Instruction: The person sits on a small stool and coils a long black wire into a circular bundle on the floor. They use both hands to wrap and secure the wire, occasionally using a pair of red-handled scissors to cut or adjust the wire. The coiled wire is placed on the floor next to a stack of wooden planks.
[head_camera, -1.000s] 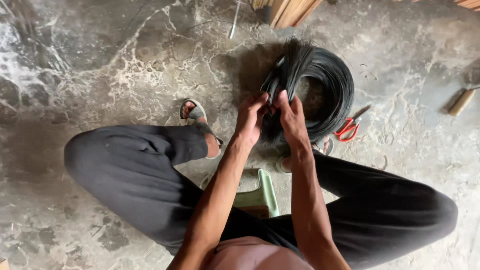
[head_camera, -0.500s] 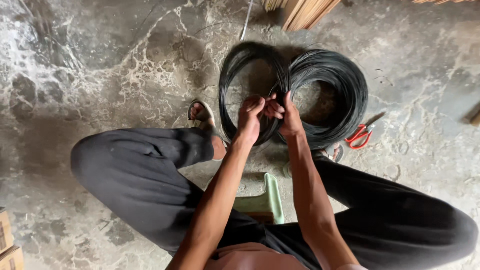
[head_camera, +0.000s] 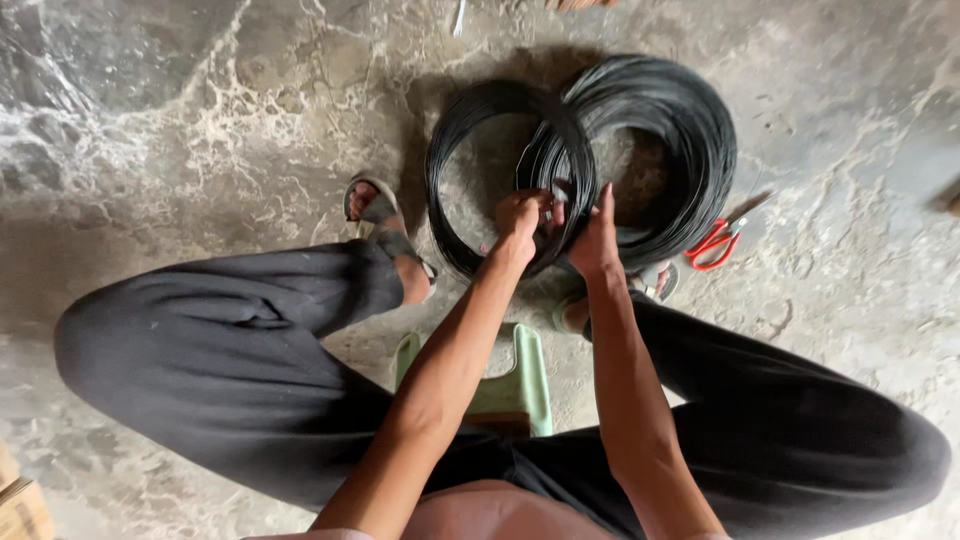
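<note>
Coils of black wire (head_camera: 640, 150) lie on the floor (head_camera: 200, 120) ahead. Left hand (head_camera: 522, 215) pinches strands of the thinner split-off loop (head_camera: 470, 180); right hand (head_camera: 598, 240) steadies beside it, fingers straight. Separating step, apparently; next needs careful untangling. Red scissors (head_camera: 715, 240) near.

Two wire coils (head_camera: 690, 130), one scissors (head_camera: 722, 238), one stool (head_camera: 530, 380).
</note>
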